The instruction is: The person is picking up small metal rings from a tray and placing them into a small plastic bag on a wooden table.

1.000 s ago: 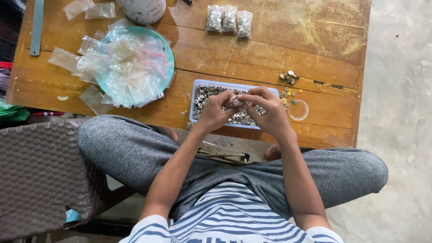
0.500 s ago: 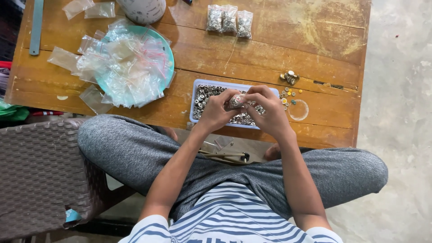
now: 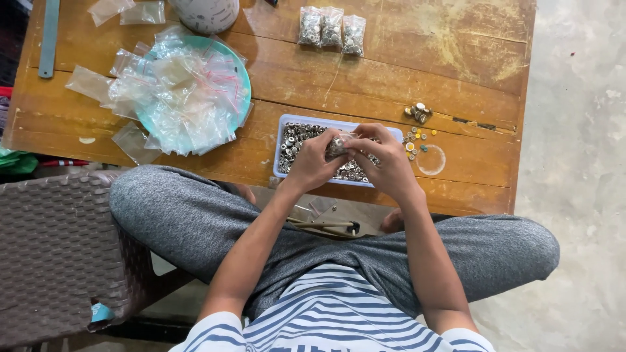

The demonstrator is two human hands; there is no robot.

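Overhead view of a seated person at a wooden desk. The left hand and right hand met over a shallow blue tray of small silvery metal parts, near the desk's 6 o'clock edge; both were pinched on a small clear bag partly filled with the same parts. The bag was judged light but dense for its size, its film soft, slippery and easily torn (the loose contents would shift and spill through an open mouth), so the best hold appeared to be at the upper rim, with fingers on either side. At 10 o'clock from the tray, a heap of empty clear bags lay on a teal plate; at 12 o'clock, three filled bags lay side by side; at 3 o'clock, a few loose parts. The fingers hid most of the held bag, so whether its mouth was sealed could not be told. The white object at the top was cut off by the frame.
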